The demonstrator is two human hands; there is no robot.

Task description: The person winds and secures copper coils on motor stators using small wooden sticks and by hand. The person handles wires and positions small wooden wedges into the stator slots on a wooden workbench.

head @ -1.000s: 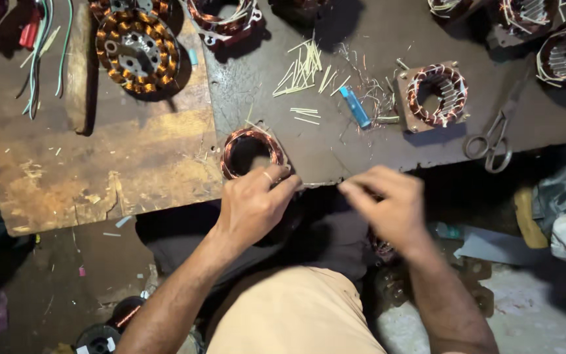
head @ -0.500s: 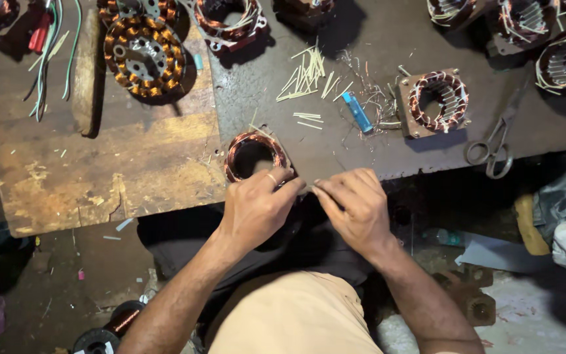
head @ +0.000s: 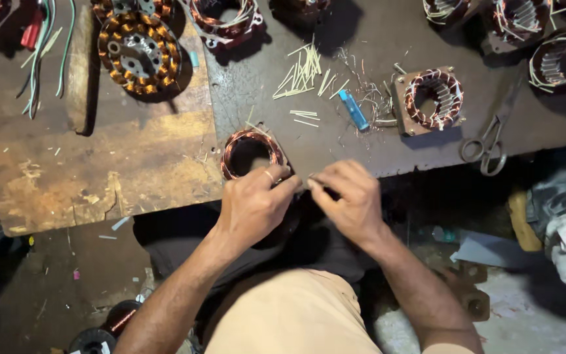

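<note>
Left hand (head: 253, 206) steadies the copper-wound coil (head: 251, 153) at the bench edge (head: 361, 167); right hand (head: 348, 203), beside the coil, pinches something thin, fingertips of both hands meeting

A cluttered repair bench in a dimly lit workshop.
A dark, scuffed worktop (head: 427, 141) spans the upper frame, with a worn wooden board (head: 99, 170) laid over its left part, stained and chipped at the edge. Below lies a dusty, shadowed floor (head: 27, 295) scattered with scraps; paler ground (head: 532, 321) shows at lower right. Light falls from above.
</note>
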